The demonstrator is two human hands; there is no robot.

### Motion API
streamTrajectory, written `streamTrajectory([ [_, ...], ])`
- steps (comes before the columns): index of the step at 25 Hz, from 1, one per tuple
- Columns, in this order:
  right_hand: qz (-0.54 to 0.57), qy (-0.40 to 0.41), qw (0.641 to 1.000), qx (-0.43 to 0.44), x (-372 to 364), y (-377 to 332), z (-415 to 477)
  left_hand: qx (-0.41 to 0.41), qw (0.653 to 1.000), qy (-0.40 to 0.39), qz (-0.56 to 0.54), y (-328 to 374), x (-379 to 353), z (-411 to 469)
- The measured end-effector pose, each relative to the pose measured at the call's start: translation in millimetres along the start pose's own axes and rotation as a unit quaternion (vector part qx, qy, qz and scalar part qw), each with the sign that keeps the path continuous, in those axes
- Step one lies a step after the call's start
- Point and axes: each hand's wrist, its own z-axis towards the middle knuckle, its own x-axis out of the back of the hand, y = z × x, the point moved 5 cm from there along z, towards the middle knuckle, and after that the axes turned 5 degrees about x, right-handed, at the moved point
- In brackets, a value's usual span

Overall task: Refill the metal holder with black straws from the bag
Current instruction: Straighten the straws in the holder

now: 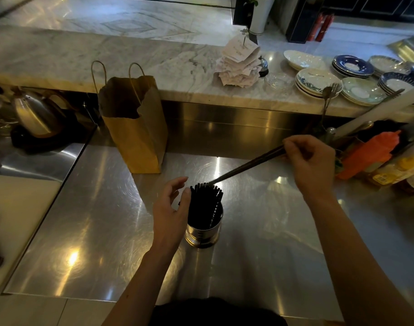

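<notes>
A round metal holder (202,234) stands on the steel counter (95,220), packed with upright black straws (204,201). My left hand (169,208) rests against the left side of that bundle, thumb and fingers loosely around it. My right hand (307,161) pinches a few black straws (246,169) at their far end; they slant down to the left, and their lower tips meet the top of the bundle. A brown paper bag (135,130) with twine handles stands open behind the holder, to the left.
A marble ledge (107,57) runs behind, carrying a spike of receipts (239,64), a bell and stacks of plates (319,81). An orange squeeze bottle (368,154) and other bottles lie at the right. A steel kettle (34,114) sits at the left.
</notes>
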Motion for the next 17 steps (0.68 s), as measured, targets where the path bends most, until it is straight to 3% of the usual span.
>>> streamTrajectory([
  [4,0.153,0.096,0.977,-0.110,1,20,-15,-0.007,0.999,-0.007,-0.040,15,-1,-2],
  [9,0.302,0.130,0.920,-0.213,-40,26,-54,0.056,0.980,-0.075,-0.175,30,-13,3],
  [12,0.339,0.093,0.907,-0.232,-69,23,-78,0.081,0.967,-0.064,-0.233,34,-13,6],
  [15,0.323,0.022,0.920,-0.220,-86,19,-97,0.112,0.939,-0.029,-0.324,35,-10,8],
  [17,0.307,-0.023,0.928,-0.210,-90,18,-102,0.098,0.940,-0.023,-0.325,36,-4,9],
])
